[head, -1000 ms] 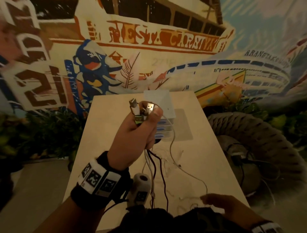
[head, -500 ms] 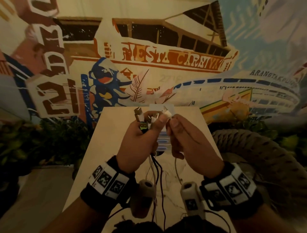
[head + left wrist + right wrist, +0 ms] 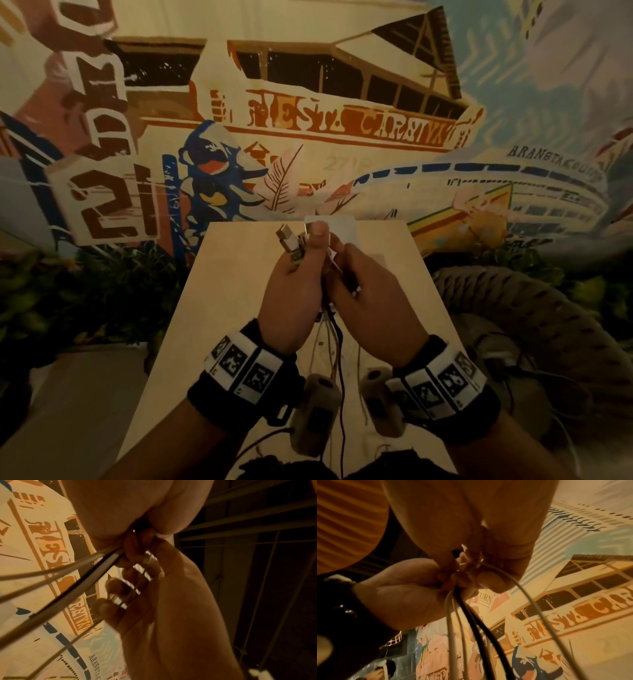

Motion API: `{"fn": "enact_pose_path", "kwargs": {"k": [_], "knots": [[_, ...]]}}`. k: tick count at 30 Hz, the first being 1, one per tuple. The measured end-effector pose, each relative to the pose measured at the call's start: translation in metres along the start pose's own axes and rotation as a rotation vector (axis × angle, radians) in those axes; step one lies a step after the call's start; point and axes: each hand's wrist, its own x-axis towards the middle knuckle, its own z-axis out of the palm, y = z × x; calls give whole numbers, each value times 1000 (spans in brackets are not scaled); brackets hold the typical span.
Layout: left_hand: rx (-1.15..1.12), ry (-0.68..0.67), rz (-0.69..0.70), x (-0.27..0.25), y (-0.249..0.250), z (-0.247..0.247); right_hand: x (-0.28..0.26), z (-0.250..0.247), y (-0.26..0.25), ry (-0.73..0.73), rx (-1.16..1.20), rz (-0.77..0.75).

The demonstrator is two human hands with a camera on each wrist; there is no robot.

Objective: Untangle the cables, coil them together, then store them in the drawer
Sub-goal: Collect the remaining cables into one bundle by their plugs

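My left hand [image 3: 294, 274] is raised over the table and grips a bundle of cables [image 3: 337, 342] just below their plug ends [image 3: 287, 240], which stick up past the thumb. My right hand [image 3: 366, 287] is pressed against it, fingers curled round the same bundle. White and black cables [image 3: 471, 628] hang from both fists toward the tabletop. In the left wrist view a thin white strand runs through the right hand's curled fingers [image 3: 130, 588]. The small white drawer unit [image 3: 342, 222] stands at the table's far end, mostly hidden behind my hands.
The light wooden table [image 3: 222, 325] is narrow and runs away from me to a painted mural wall. A large woven rope seat [image 3: 513, 308] stands close on the right. Dark plants [image 3: 85, 291] line the floor on the left.
My right hand came up from the near table edge to meet the left hand and has closed on the cables beside it. The left hand kept its hold on the plug ends.
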Motion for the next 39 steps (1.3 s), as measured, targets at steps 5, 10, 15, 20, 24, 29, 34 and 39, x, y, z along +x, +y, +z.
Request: {"fn": "enact_pose_path", "kwargs": {"k": [5, 10, 15, 20, 24, 29, 34, 39], "knots": [[-217, -109, -90, 8, 8, 5, 7, -12, 6, -265, 374, 247], [-201, -196, -57, 23, 18, -7, 0, -14, 2, -412, 317, 278], [-132, -303, 31, 28, 19, -23, -14, -4, 11, -265, 388, 329], [-264, -326, -157, 29, 6, -26, -8, -1, 6, -223, 232, 281], [-296, -337, -186, 33, 5, -29, -6, 3, 5, -234, 133, 268], [-333, -341, -144, 44, 21, -39, -20, 7, 21, -368, 230, 396], [-302, -251, -123, 61, 27, -64, -58, 6, 60, -445, 114, 544], [-316, -250, -199, 66, 17, -78, -108, 1, 105, -428, 44, 746]]}}
